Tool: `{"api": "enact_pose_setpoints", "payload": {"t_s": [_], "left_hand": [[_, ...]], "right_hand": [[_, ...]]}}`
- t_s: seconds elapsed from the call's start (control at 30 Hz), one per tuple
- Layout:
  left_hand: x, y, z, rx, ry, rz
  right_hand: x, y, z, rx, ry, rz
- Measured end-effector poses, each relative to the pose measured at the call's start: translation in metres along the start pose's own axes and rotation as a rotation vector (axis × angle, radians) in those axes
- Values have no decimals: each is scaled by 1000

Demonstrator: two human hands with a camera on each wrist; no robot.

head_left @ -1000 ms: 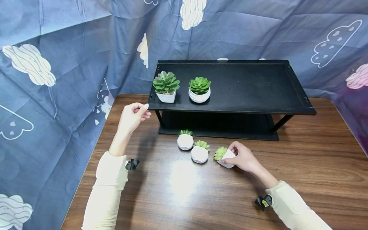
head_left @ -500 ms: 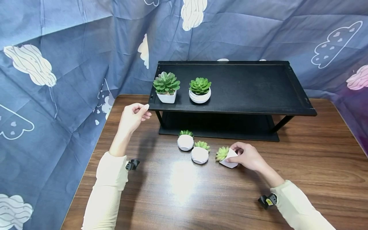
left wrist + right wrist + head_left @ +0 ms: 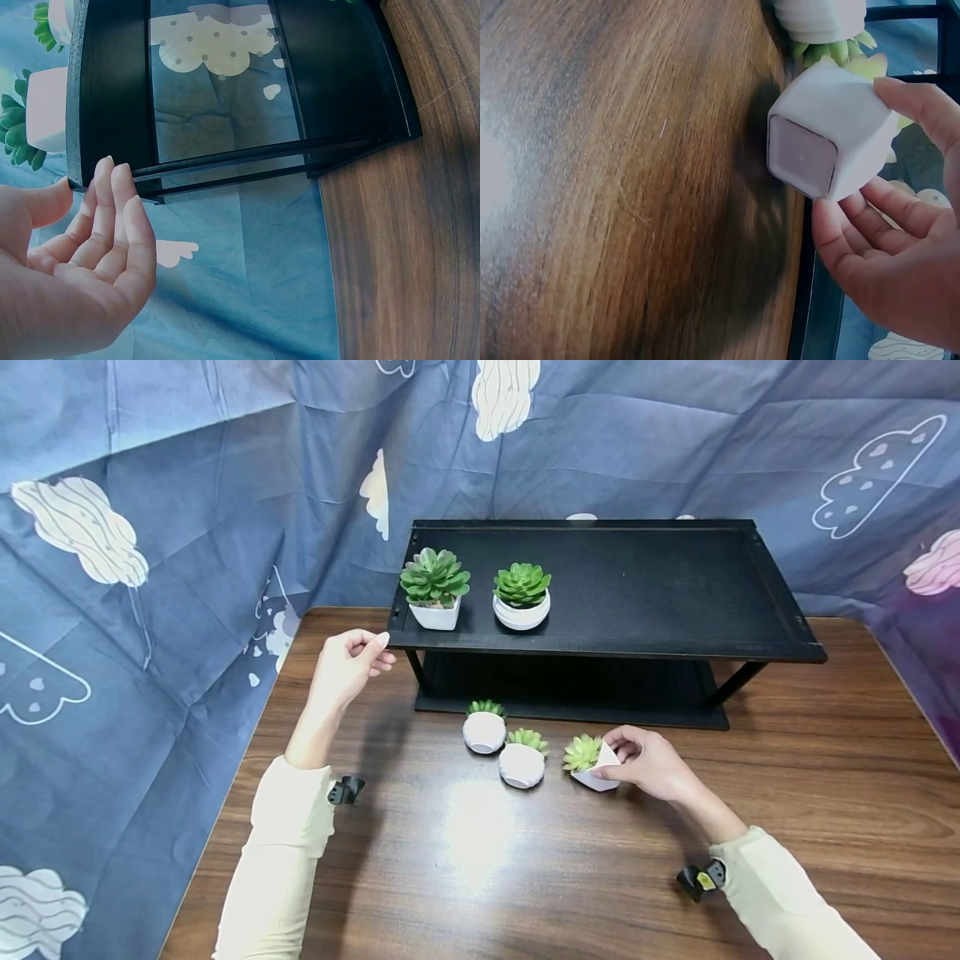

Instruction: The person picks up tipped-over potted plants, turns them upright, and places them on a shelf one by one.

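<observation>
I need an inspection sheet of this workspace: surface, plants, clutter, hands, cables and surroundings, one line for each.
Surface: wood-grain table; bright glare on it.
Plants: large succulent and round-pot succulent upright on the black shelf; darker small plant and lighter small plant lie tipped on the table; pale succulent held tilted.
Clutter: nothing seen.
Hands: left hand pinches the shelf's front-left corner; right hand grips the pale succulent's white pot.
Cables: nothing seen.
Surroundings: blue cloud-print cloth behind and at left.

Your head view faces forward and down over the black two-tier rectangular shelf (image 3: 637,585); your left-wrist view shares its left end, close and sideways; your right-wrist view, close, faces the base of the shared white angular pot (image 3: 832,112).
</observation>
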State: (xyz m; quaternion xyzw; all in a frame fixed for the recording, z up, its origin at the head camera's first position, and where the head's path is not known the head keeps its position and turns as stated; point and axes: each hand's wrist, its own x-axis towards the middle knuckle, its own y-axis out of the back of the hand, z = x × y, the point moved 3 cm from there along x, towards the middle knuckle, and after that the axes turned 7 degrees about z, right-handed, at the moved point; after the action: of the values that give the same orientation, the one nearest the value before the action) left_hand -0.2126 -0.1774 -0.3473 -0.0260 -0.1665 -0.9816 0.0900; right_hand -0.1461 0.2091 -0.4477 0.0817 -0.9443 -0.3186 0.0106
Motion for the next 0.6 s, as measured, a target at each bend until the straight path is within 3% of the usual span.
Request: {"api": "enact_pose_setpoints", "payload": {"t_s": [0.6], "left_hand": [[0,1,-1,1,2,-4]], "right_hand": [[2,-2,6,171,64,-24]]}}
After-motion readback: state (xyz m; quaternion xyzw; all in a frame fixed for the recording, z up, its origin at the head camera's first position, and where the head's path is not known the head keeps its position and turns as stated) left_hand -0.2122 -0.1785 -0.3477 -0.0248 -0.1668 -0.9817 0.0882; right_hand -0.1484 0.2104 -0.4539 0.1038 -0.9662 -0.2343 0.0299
